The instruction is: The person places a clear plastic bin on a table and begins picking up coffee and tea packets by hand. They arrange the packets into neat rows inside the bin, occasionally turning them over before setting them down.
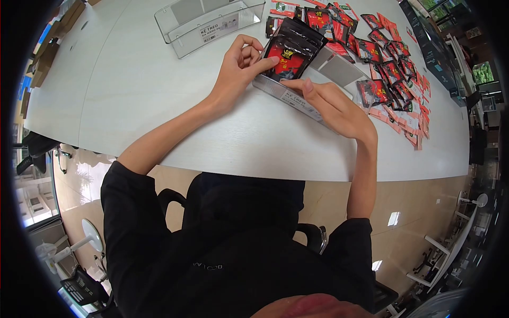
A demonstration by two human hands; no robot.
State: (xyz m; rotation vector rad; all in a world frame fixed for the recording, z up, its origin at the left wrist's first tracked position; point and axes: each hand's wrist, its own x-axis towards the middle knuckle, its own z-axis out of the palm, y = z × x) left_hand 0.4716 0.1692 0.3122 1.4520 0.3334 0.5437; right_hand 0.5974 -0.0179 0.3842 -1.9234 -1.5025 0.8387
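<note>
My left hand (236, 69) is closed on a small stack of black and red sachets (298, 46), the thumb pressed on the front one. The lower end of the stack sits at the left end of a clear plastic tray (294, 100) with a white label on its front. My right hand (339, 108) lies over the tray's front edge with its fingers stretched out, touching the rim near the sachets; part of the tray is hidden beneath it. A grey panel (334, 69) shows inside the tray.
Many loose black and red sachets (392, 71) and orange-red stick packs (411, 124) lie heaped at the right and back. A second clear tray (212, 29) stands at the back left. A long dark box (432, 53) lines the table's right edge.
</note>
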